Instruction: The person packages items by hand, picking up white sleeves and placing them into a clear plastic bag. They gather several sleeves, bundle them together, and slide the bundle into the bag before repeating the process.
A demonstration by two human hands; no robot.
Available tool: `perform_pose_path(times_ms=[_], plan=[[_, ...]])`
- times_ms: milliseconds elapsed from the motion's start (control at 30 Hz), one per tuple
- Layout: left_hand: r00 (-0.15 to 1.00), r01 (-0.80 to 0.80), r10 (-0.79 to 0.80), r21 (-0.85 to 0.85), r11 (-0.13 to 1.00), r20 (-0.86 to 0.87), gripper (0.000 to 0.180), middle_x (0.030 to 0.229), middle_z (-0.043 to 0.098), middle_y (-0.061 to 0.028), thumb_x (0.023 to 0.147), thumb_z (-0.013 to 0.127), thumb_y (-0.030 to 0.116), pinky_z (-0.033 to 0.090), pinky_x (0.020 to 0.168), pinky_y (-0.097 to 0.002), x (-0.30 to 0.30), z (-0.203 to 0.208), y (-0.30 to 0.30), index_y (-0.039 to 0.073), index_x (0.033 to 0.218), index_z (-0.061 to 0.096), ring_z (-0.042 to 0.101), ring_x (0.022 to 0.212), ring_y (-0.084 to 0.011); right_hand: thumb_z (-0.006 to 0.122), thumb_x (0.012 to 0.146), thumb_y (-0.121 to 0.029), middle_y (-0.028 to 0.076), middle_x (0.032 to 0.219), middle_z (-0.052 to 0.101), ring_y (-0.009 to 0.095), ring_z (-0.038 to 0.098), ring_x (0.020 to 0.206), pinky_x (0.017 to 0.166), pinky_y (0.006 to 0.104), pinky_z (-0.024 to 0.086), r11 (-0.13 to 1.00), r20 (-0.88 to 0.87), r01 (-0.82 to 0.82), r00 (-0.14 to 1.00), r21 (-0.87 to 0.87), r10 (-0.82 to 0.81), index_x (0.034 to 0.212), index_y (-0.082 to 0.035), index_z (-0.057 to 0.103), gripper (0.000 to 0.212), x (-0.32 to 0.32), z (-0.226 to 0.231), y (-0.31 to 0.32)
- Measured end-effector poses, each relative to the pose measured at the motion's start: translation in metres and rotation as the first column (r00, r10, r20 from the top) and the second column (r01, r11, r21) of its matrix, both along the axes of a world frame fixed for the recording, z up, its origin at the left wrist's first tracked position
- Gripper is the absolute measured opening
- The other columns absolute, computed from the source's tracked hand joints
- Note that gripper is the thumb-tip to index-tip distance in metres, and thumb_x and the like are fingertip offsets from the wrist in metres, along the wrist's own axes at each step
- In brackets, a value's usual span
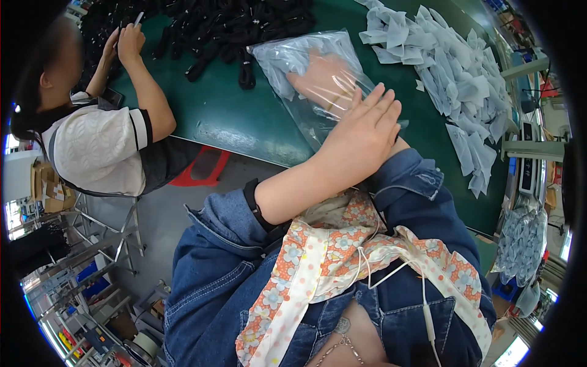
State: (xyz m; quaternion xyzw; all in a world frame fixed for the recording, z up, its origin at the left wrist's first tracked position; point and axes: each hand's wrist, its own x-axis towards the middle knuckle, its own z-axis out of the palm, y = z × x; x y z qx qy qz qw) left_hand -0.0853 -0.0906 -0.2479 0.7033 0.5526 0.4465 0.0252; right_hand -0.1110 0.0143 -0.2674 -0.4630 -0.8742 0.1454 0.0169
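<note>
Clear plastic bag [301, 113] around right hand [328, 79]

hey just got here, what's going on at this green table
The person wearing the camera has their right hand inside a clear plastic bag that also holds pale grey-blue stuff. Their left hand crosses over the right wrist near the bag's opening, fingers straight. A heap of pale translucent pieces lies on the right of the green table. At the left, a co-worker holds a small whitish item beside a pile of black bundles.
</note>
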Motion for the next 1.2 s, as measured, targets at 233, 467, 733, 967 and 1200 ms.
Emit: perform_pose_path(times_ms=[233,467,733,967,1200], plan=[[0.986,0.107,-0.113,0.052,0.993,0.123,0.039,0.125,0.053,-0.0195,0.084,0.059,0.008,0.029,0.104,-0.0554,-0.008,-0.013,0.020,-0.003,0.120,0.052,0.046,0.121,-0.0378,0.058,0.076,-0.052,0.030,0.118,0.051,0.043,0.056,0.103,0.088,0.0463,0.046,0.994,-0.091,0.026,0.996,0.106,-0.016,0.126,0.003,0.045,0.076,-0.035,-0.014,0.013],[0.934,-0.281,0.257,0.063,0.958,0.249,0.049,0.123,0.047,-0.0132,0.067,0.076,0.032,0.014,0.103,-0.0614,-0.029,-0.091,-0.048,0.010,0.106,0.056,0.035,0.126,-0.0343,0.062,0.077,-0.052,0.028,0.134,0.036,0.043,0.039,0.122,0.099,0.0505,0.034,0.976,-0.265,-0.208,0.939,0.071,0.219,0.135,-0.007,0.040,0.077,0.022,-0.043,0.014],[0.954,-0.204,0.279,-0.446,0.872,0.111,0.047,0.107,0.041,-0.0140,0.061,0.079,0.024,0.029,0.086,-0.0526,-0.031,-0.098,-0.029,0.007,0.090,0.047,0.042,0.101,-0.0318,0.064,0.080,-0.039,0.020,0.139,0.032,0.037,0.024,0.131,0.099,0.0603,0.023,0.884,-0.217,-0.327,0.886,0.335,0.410,0.134,-0.026,0.043,0.060,0.025,-0.062,-0.002],[0.798,-0.413,0.446,-0.171,0.894,0.405,0.034,0.091,0.046,-0.0073,0.064,0.073,0.011,0.034,0.076,-0.0413,-0.014,-0.094,-0.014,0.006,0.082,0.046,0.045,0.089,-0.0274,0.062,0.081,-0.035,0.014,0.140,0.035,0.035,0.028,0.130,0.096,0.0596,0.026,0.884,-0.254,-0.246,0.896,0.398,0.364,0.131,-0.029,0.046,0.054,0.015,-0.071,-0.010],[0.900,-0.196,0.232,-0.132,0.972,0.368,0.020,0.065,0.041,-0.0095,0.063,0.060,-0.004,0.035,0.051,-0.0319,-0.051,-0.079,-0.024,0.002,0.065,0.041,0.042,0.056,-0.0243,0.059,0.082,-0.035,0.011,0.136,0.041,0.035,0.038,0.123,0.093,0.0595,0.028,0.862,-0.242,-0.289,0.879,0.417,0.412,0.127,-0.032,0.050,0.047,0.021,-0.057,0.004]])
